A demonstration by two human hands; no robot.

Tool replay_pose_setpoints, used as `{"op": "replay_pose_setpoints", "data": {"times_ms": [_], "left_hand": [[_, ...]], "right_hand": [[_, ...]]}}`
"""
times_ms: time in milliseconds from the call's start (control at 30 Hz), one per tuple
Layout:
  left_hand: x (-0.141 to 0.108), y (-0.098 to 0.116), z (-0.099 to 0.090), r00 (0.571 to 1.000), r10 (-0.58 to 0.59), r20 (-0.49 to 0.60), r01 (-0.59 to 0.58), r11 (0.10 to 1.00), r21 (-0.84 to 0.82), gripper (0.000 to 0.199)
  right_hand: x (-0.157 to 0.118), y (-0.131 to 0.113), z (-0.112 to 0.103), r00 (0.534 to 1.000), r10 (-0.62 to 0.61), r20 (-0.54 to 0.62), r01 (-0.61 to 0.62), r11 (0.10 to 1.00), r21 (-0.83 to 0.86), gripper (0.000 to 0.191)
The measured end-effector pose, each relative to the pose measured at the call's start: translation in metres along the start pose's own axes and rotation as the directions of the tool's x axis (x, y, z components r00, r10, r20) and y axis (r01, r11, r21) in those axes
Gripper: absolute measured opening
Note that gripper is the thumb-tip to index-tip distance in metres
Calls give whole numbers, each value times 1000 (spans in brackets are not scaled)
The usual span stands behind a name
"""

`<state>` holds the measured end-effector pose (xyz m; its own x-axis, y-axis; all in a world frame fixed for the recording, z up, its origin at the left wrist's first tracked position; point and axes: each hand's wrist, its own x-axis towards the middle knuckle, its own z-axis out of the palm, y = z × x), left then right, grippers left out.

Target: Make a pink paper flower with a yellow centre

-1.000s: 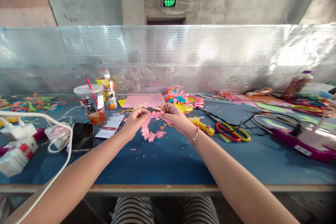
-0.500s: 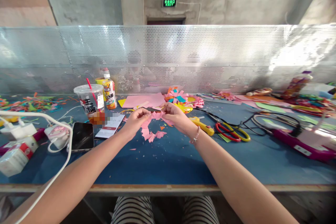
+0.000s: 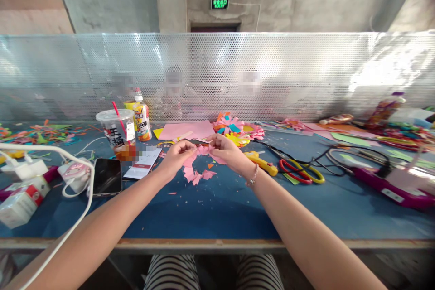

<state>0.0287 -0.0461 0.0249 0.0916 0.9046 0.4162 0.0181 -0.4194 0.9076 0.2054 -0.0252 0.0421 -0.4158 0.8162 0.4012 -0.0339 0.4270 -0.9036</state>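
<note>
At the middle of the desk (image 3: pixel 210 219), we hold a pink strip (image 3: pixel 194 176) of paper between our two hands. The fingers of our left hand (image 3: pixel 178 154) are pinched together on its upper part; those of our right hand (image 3: pixel 227 148) are clamped on it just beside them. Below our fingers the strip bends round in a notched arc, open toward the right; we cannot tell whether its lower end touches the desk. Beyond our hands, we see a pink sheet (image 3: pixel 186 129) with paper flowers (image 3: pixel 234 128) beside it. To our left are a dark phone (image 3: pixel 106 176), a lit phone (image 3: pixel 138 170), a cup (image 3: pixel 113 132) and a bottle (image 3: pixel 142 123). To our right lies a yellow tool (image 3: pixel 267 165), near the scissors (image 3: pixel 307 181).
</note>
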Motion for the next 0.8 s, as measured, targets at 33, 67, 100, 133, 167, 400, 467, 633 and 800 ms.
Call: {"op": "replay_pose_setpoints", "data": {"times_ms": [33, 67, 100, 133, 167, 400, 467, 633, 800], "left_hand": [[0, 0, 0, 1000, -4, 2, 4, 1000, 0, 18], [0, 0, 0, 1000, -10, 1, 10, 1000, 0, 18], [0, -1, 0, 1000, -15, -2, 15, 1000, 1, 19], [0, -1, 0, 1000, -19, -7, 19, 1000, 2, 19], [0, -1, 0, 1000, -22, -9, 22, 1000, 5, 20], [3, -2, 0, 995, -79, -58, 73, 992, -99, 18], [4, -3, -1, 990, -120, -71, 106, 978, -181, 17], [7, -7, -5, 976, -200, -80, 168, 939, -300, 18], [8, -9, -7, 961, -252, -109, 210, 930, -300, 20]], "right_hand": [[0, 0, 0, 1000, 1, -2, -1, 1000, -3, 26], [0, 0, 0, 1000, 4, -3, -4, 1000, -8, 26], [0, 0, 0, 1000, 8, -2, -8, 1000, -13, 26], [0, 0, 0, 1000, 11, -2, -11, 1000, -18, 26], [0, 1, 0, 1000, 12, -3, -12, 1000, -22, 26], [0, -1, -1, 999, 8, -40, -6, 999, 43, 28], [-1, -3, -2, 996, 25, -81, -17, 995, 97, 27], [-2, -5, -2, 979, 201, -42, -188, 961, 205, 28], [0, -2, 0, 970, 228, -81, -214, 965, 153, 29]]}}
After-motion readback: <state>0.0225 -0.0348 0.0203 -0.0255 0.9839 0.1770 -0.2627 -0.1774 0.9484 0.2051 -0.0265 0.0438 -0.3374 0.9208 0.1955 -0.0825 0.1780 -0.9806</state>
